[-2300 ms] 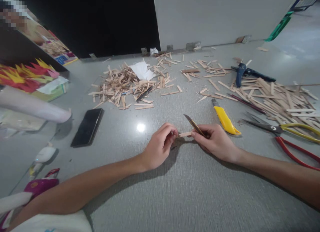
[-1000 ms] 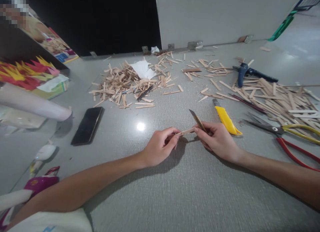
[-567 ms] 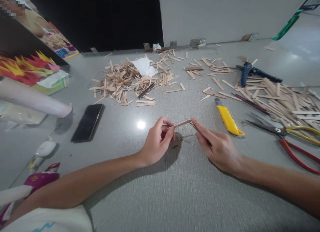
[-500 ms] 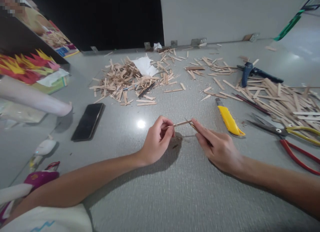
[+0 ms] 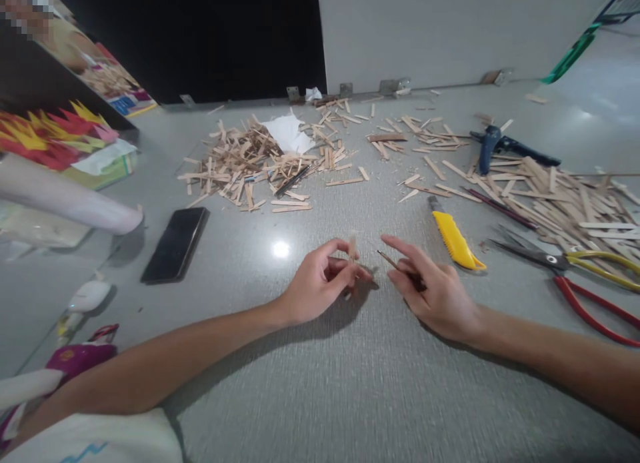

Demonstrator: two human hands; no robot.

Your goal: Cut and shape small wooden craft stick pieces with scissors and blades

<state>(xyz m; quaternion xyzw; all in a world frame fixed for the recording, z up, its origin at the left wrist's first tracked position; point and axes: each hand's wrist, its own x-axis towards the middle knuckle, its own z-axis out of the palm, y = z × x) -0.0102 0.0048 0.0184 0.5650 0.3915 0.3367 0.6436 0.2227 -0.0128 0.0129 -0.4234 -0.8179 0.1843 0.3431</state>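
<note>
In the head view, my left hand [image 5: 320, 280] pinches a short flat wooden craft stick [image 5: 353, 245]. The stick points up between thumb and fingers and is blurred by motion. To its right, my right hand [image 5: 430, 286] is closed around a thin, pencil-like tool [image 5: 387, 258] with a dark tip. Its index finger is stretched out above the tool, and most of the shaft is hidden in the palm. A small gap separates the tool's tip from the stick. Both hands are just above the grey table [image 5: 320, 396].
A yellow utility knife [image 5: 455, 240] and red-and-yellow-handled scissors [image 5: 555, 260] lie to the right. Behind are craft stick piles [image 5: 230, 160] [image 5: 565, 190], white paper [image 5: 290, 133] and a dark blue tool [image 5: 493, 143]. A phone [image 5: 175, 243] and a pale tube [image 5: 70, 193] lie left.
The craft stick has swung from lying across between both hands to pointing up in my left hand. My right hand's fingertip and tool have come away from it.
</note>
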